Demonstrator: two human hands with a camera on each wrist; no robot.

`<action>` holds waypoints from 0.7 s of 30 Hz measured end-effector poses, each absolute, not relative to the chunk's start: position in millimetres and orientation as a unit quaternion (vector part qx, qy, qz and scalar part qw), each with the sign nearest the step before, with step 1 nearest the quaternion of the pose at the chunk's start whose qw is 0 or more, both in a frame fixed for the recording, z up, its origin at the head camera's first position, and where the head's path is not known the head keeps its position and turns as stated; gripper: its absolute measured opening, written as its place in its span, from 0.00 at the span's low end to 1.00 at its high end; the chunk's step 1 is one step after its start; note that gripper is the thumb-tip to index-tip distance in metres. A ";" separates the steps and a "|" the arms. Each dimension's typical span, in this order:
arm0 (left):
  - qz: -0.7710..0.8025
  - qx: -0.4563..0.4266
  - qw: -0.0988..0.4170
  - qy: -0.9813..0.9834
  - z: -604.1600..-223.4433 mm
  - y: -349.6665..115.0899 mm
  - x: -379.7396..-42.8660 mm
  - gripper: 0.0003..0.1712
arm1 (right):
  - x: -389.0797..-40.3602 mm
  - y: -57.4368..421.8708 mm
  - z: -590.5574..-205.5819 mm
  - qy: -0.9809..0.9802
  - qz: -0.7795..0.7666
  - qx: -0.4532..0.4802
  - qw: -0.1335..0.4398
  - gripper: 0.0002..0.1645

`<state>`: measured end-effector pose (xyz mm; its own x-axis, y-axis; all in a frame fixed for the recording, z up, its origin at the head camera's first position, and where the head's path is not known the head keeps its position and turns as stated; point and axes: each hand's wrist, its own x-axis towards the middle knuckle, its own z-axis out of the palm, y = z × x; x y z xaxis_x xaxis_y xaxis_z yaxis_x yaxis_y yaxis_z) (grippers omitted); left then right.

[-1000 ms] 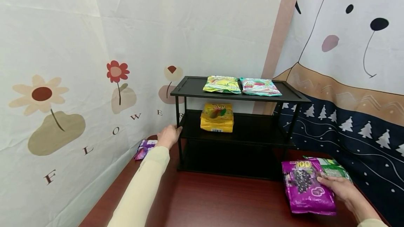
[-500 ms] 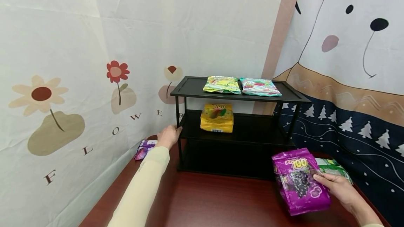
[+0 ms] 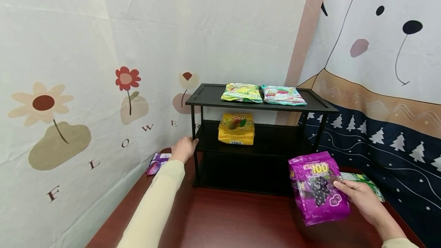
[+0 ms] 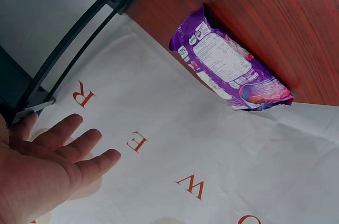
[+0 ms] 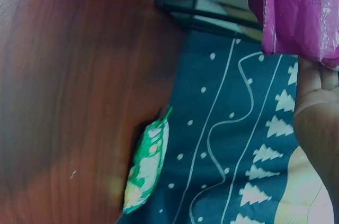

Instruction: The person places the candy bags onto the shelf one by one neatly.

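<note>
In the head view my right hand [image 3: 363, 198] pinches a purple candy bag [image 3: 318, 190] by its side, thumb on the front, above the table before the rack. Grapes and "100" are printed on it. The right wrist view shows part of this bag [image 5: 299, 12] over the fingers. My left hand [image 3: 183, 149] grips the left side of a black three-tier rack [image 3: 279, 141] at the middle shelf. Its other fingers [image 4: 87, 142] stick out loosely in the left wrist view, where the thumb is hidden.
Yellow-green [image 3: 242, 92] and light blue [image 3: 284, 95] bags lie on the top shelf. A yellow mango bag [image 3: 236, 129] stands on the middle one. Beside the rack lie a purple-and-white packet [image 4: 228, 60] and a green bag [image 5: 148, 163]. Printed cloth [image 3: 103, 30] hangs behind the table.
My right hand has moved left and slightly up with the purple bag, away from the green bag and nearer the rack's lower right corner. The left hand stays on the rack.
</note>
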<state>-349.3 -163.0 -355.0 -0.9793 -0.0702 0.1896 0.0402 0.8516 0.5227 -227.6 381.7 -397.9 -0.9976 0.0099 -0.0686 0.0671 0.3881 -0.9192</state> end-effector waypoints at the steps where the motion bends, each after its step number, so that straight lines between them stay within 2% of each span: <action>1: -0.272 0.008 0.102 -0.957 -355.0 -163.1 -349.3 0.27 | -227.8 378.9 -396.7 0.831 -0.556 0.023 0.021 0.40; 21: -0.270 0.007 0.104 -0.957 -357.2 -164.2 -353.7 0.27 | -240.2 328.8 -365.5 0.821 -0.569 -0.017 -0.039 0.42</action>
<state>-353.7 -164.2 -357.2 -0.9782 -0.0687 0.1960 0.0437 0.8546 0.5175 -240.2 328.8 -365.5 -0.9964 0.0156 0.0834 -0.0727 0.3511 -0.9335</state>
